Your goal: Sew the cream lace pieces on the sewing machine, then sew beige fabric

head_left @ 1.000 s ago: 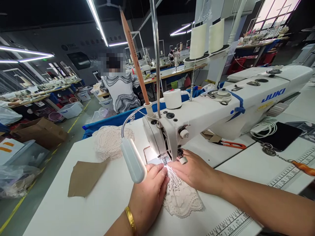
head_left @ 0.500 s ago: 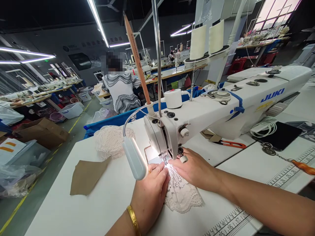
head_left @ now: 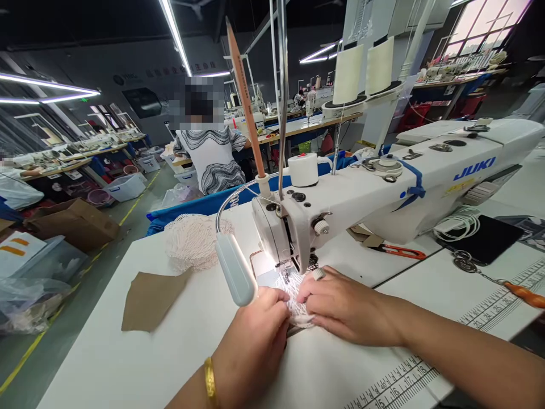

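Observation:
A small piece of white lace (head_left: 293,295) lies bunched under the needle of a white JUKI sewing machine (head_left: 383,187). My left hand (head_left: 253,346), a gold bangle on its wrist, presses the lace from the left. My right hand (head_left: 347,307) lies over the lace from the right, a thimble on one finger, fingertips pinching the fabric close to the presser foot. Most of the lace is hidden under both hands. The machine's lamp (head_left: 234,270) hangs just left of the needle and lights the spot.
A heap of white lace (head_left: 191,241) and a brown paper pattern piece (head_left: 149,298) lie on the white table (head_left: 106,363) to the left. Red snips (head_left: 400,251), a white cable coil and a dark phone (head_left: 485,236) lie behind the machine. A person in a striped top sits beyond.
The lace that spread out toward me has been gathered up under both hands near the needle. My right hand slid over it; the camera shifted slightly.

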`<state>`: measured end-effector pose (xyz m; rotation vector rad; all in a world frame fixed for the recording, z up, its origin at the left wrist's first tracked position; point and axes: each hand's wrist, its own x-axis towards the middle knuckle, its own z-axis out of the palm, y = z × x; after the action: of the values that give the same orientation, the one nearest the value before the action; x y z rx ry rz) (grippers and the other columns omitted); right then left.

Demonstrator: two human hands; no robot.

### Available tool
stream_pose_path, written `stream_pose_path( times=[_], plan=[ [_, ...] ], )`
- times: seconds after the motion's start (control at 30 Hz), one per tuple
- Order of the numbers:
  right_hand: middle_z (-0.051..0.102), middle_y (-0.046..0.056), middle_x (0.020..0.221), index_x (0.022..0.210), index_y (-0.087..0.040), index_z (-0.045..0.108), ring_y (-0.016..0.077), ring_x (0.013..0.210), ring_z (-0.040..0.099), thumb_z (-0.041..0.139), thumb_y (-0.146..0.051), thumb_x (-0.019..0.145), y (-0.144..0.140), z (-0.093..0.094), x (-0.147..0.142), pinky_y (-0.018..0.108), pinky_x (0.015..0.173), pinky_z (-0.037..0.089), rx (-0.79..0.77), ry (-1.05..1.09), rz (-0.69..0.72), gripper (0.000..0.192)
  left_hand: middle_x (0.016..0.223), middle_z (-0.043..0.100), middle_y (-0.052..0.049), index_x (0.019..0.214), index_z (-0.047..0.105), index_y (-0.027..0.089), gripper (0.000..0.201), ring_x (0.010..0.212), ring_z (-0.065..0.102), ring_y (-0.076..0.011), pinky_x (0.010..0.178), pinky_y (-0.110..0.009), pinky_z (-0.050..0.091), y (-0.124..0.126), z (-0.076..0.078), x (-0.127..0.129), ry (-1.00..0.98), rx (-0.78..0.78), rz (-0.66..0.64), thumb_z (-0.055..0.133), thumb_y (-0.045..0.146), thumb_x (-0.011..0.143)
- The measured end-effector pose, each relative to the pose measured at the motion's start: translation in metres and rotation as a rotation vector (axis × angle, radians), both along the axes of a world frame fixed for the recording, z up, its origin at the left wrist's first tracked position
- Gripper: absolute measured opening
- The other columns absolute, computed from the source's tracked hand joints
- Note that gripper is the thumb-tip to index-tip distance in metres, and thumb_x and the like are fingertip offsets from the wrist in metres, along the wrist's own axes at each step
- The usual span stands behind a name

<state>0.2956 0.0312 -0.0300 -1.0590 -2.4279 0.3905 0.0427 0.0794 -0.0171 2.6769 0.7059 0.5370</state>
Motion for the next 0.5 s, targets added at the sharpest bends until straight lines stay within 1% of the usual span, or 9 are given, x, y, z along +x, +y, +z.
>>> stream_pose_path(
  times=[0.03,0.07,0.1,0.17,0.27,0.33,0.37,0.43,0.5],
  plan=[
    [0.071,0.005,0.105,0.095,-0.021,0.063,0.0245,0.097,0.06,0.057,-0.016,0.101,0.002,-0.001,-0.001,0.041,0.089,0.044,-0.002,0.032,-0.014,0.01,0.089,0.068,-0.004,0.084,0.057,0.023,0.026,0.079,0.063,-0.0204,0.069,-0.032,0.051,0.002,-0.005,0.003,-0.044,-0.035,0.031,0.04,0.01,0.1],
    [0.071,0.005,0.099,0.096,-0.021,0.063,0.024,0.094,0.06,0.053,-0.016,0.103,0.004,-0.002,-0.003,0.04,0.087,0.044,-0.003,0.084,-0.037,0.013,0.083,0.065,-0.003,0.083,0.053,0.024,0.026,0.073,0.06,-0.0192,0.065,-0.03,0.049,0.003,-0.01,0.006,-0.087,-0.075,0.07,0.037,0.011,0.1],
    [0.071,0.006,0.096,0.098,-0.021,0.064,0.0238,0.092,0.061,0.051,-0.019,0.105,0.005,-0.003,-0.005,0.039,0.086,0.045,-0.002,0.152,-0.074,0.015,0.079,0.062,-0.002,0.084,0.05,0.024,0.024,0.069,0.057,-0.0185,0.063,-0.03,0.048,0.005,-0.014,0.009,-0.125,-0.118,0.112,0.037,0.012,0.099],
    [0.072,0.006,0.097,0.103,-0.021,0.066,0.0234,0.092,0.063,0.049,-0.027,0.108,0.007,-0.002,-0.009,0.038,0.086,0.047,-0.006,0.307,-0.165,0.019,0.079,0.059,0.0,0.086,0.047,0.025,0.017,0.068,0.054,-0.018,0.063,-0.03,0.047,0.009,-0.017,0.015,-0.181,-0.212,0.185,0.039,0.015,0.097],
    [0.073,0.004,0.098,0.102,-0.022,0.065,0.0217,0.091,0.065,0.048,-0.032,0.109,0.007,0.001,-0.016,0.034,0.084,0.048,-0.087,0.489,-0.28,0.021,0.085,0.06,0.0,0.091,0.05,0.024,0.012,0.074,0.056,-0.0185,0.067,-0.03,0.048,0.013,-0.014,0.022,-0.178,-0.321,0.249,0.043,0.015,0.088],
    [0.072,0.002,0.095,0.098,-0.022,0.064,0.02,0.087,0.064,0.048,-0.034,0.108,0.008,0.002,-0.02,0.031,0.08,0.048,-0.171,0.56,-0.321,0.022,0.086,0.059,-0.001,0.084,0.051,0.023,0.009,0.077,0.056,-0.019,0.069,-0.03,0.048,0.016,-0.011,0.024,-0.152,-0.334,0.258,0.046,0.017,0.082],
    [0.07,0.001,0.09,0.094,-0.022,0.062,0.0189,0.083,0.062,0.048,-0.036,0.108,0.008,0.001,-0.021,0.03,0.077,0.047,-0.199,0.583,-0.345,0.023,0.085,0.057,-0.001,0.078,0.049,0.023,0.007,0.077,0.055,-0.019,0.069,-0.03,0.047,0.018,-0.01,0.025,-0.146,-0.332,0.256,0.046,0.018,0.08],
    [0.062,-0.002,0.079,0.086,-0.022,0.056,0.0165,0.073,0.055,0.049,-0.039,0.107,0.01,-0.001,-0.021,0.028,0.069,0.042,-0.226,0.608,-0.398,0.028,0.081,0.054,-0.001,0.066,0.043,0.023,0.012,0.074,0.053,-0.0181,0.067,-0.029,0.046,0.021,-0.008,0.026,-0.143,-0.345,0.251,0.047,0.02,0.078],
    [0.053,-0.003,0.074,0.081,-0.022,0.051,0.0151,0.07,0.047,0.049,-0.042,0.106,0.013,-0.005,-0.021,0.027,0.066,0.037,-0.239,0.623,-0.434,0.032,0.078,0.052,-0.001,0.062,0.042,0.023,0.016,0.071,0.051,-0.017,0.065,-0.028,0.045,0.023,-0.007,0.026,-0.147,-0.392,0.259,0.048,0.021,0.076]
  ],
)
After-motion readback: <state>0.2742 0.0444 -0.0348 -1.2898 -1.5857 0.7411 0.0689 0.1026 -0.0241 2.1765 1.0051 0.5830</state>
